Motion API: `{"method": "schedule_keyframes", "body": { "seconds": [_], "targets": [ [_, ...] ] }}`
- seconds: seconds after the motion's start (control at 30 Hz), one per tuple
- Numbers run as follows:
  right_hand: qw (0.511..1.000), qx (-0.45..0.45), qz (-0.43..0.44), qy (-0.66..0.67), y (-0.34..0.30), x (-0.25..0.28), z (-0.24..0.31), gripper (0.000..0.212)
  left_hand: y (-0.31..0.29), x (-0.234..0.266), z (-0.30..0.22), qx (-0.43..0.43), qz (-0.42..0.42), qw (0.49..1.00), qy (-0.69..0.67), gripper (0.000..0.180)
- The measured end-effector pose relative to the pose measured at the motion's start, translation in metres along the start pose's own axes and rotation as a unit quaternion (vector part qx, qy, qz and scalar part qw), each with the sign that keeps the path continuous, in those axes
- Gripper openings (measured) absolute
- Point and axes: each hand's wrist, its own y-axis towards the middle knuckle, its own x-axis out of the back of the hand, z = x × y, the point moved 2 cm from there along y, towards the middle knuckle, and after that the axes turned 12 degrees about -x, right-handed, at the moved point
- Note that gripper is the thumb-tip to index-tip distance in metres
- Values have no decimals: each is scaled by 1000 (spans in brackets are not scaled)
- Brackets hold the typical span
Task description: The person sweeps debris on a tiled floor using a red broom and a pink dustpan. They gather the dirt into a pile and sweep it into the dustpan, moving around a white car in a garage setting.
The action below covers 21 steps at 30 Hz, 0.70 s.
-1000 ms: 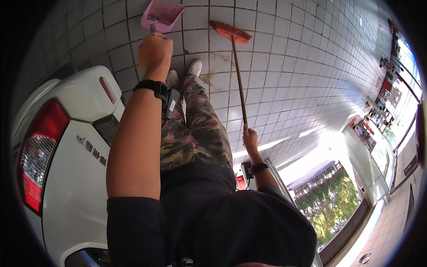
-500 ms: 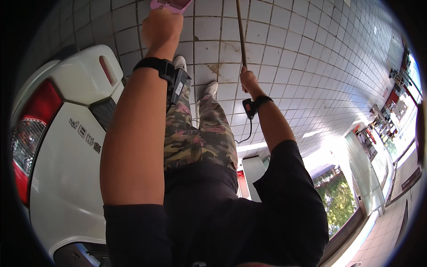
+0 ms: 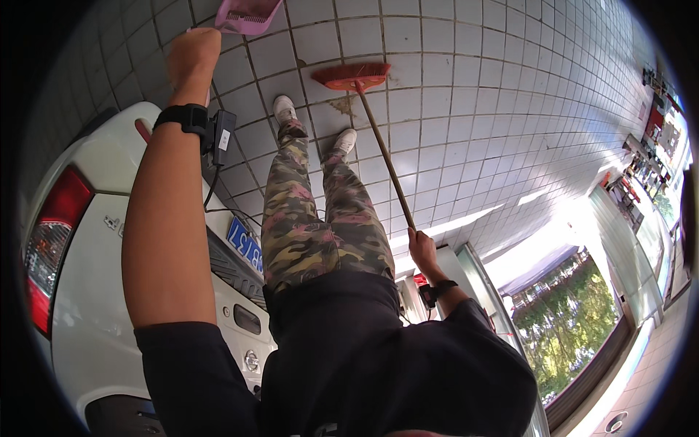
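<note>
My left hand (image 3: pixel 195 57) is closed at the near end of a pink dustpan (image 3: pixel 250 17), gripping its handle, which is mostly hidden by the fist. The dustpan has a row of comb-like teeth and is partly cut off by the top edge. Nearer my body on the right, my right hand (image 3: pixel 424 251) wraps round the long brown stick of a broom (image 3: pixel 388 156). Its orange head with red bristles (image 3: pixel 352 75) rests on the tiled floor ahead of my shoes, beside a brownish stain (image 3: pixel 341 106).
A white car (image 3: pixel 95 291) with a red tail light (image 3: pixel 57 233) and a blue number plate (image 3: pixel 245 244) stands close on my left. Grey tiles (image 3: pixel 466 109) cover the floor. At right are a glass door (image 3: pixel 611 255) and, farther off, several cluttered items (image 3: pixel 641 171).
My right hand has drawn back toward my body, and the broom head has come into view. My left hand and the dustpan have moved left. More of the car's rear shows.
</note>
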Motion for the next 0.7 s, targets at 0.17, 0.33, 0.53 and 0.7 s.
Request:
{"method": "schedule_keyframes", "body": {
  "seconds": [0.17, 0.33, 0.53, 0.7],
  "targets": [
    [999, 35, -23, -7, 0, 27, 42, 48, 5, -3, 6, -15, -31, 999, -27, 33],
    [992, 124, -30, -2, 46, 34, 140, 46, -9, 3, -5, 7, -18, 993, -112, 27],
    [991, 130, -14, -10, 80, 59, 223, 48, -7, 5, -7, 25, -48, 988, -141, 22],
    [998, 32, -2, -46, 91, 43, 120, 49, -9, 5, -7, 22, -38, 986, -162, 18]
  ]
}}
